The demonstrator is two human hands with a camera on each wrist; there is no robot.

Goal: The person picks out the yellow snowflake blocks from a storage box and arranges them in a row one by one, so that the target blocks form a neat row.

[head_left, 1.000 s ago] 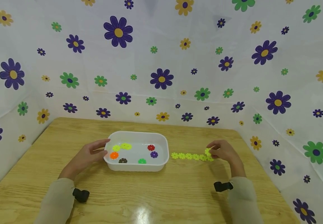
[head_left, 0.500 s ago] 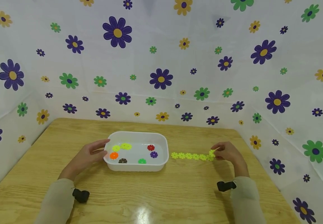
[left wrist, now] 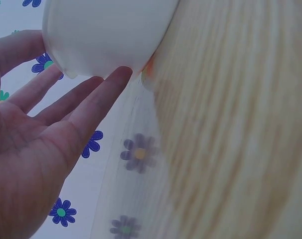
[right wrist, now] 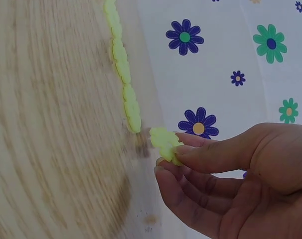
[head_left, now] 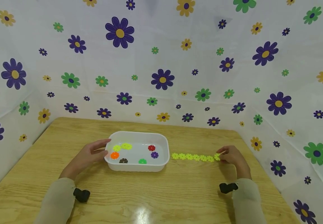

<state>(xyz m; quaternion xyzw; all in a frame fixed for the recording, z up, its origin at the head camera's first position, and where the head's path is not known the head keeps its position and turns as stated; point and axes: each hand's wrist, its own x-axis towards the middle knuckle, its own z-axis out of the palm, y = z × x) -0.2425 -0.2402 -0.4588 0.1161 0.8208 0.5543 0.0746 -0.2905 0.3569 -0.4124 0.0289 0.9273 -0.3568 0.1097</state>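
Pinching a yellow flower disc (head_left: 217,156)

The right hand (head_left: 233,157) grips the disc, just apart from the yellow row (head_left: 196,157) stretching leftward along the bench (head_left: 122,193). Between that row and the left hand (head_left: 89,154) stands a white tub (head_left: 136,167) holding coloured discs (head_left: 115,155); the left hand's extended fingers touch its side. Flowered cloth (head_left: 139,62) rises beyond both hands.
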